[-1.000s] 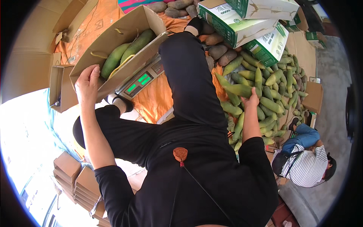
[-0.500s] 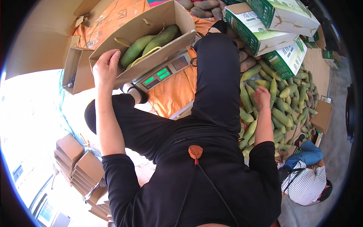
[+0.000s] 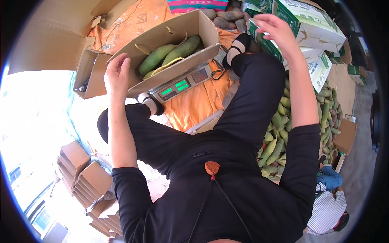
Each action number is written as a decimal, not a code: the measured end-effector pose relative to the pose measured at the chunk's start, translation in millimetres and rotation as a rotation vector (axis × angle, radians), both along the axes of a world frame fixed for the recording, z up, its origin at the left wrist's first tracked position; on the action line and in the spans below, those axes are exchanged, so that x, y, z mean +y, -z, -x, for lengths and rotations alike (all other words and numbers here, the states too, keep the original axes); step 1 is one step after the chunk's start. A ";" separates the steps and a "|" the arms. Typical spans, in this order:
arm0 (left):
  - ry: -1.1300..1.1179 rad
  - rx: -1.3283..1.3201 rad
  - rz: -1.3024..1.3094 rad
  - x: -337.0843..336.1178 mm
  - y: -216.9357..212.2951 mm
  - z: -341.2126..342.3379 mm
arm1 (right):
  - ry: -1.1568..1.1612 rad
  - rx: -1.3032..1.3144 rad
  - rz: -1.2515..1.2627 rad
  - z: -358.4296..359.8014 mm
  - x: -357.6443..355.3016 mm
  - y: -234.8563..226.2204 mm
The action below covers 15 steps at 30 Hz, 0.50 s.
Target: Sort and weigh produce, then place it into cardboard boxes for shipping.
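Observation:
An open brown cardboard box sits on a digital scale with a lit green display. Large green radishes lie inside it, near yellow rope handles. By the box's left corner is my left hand, its fingers loosely bent and the thumb a little apart; whether it touches the cardboard I cannot tell. Stretched out far to the right, my right hand has spread fingers and holds nothing. It is over the white and green cartons; contact with them is unclear.
A large pile of green radishes lies right of my leg. Dark reddish roots and a pink and teal box are at the back. Folded cardboard boxes stand lower left. A person in a striped shirt is at lower right.
My right hand has moved from above the radish pile up and forward to the cartons. My right knee has swung outward to the right. My left hand stays by the box's left end.

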<state>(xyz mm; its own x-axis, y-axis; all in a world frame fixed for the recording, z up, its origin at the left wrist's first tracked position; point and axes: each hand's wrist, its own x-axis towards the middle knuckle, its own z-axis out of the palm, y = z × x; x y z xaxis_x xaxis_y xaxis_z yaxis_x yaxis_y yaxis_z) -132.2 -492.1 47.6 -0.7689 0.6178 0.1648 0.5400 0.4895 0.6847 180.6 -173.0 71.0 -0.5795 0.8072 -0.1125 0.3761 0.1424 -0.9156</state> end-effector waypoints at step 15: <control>-0.179 -0.184 0.356 -51.2 15.9 97.8 | -0.492 -0.519 -0.349 110.3 -2.1 68.1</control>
<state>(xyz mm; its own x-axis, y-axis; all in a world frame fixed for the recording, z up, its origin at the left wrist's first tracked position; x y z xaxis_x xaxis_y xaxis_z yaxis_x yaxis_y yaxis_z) -230.0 -543.3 31.7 -0.8659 0.4652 -0.1840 0.3097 0.7873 0.5332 70.2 -175.2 2.9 -0.8218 0.5104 -0.2533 0.5614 0.6495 -0.5127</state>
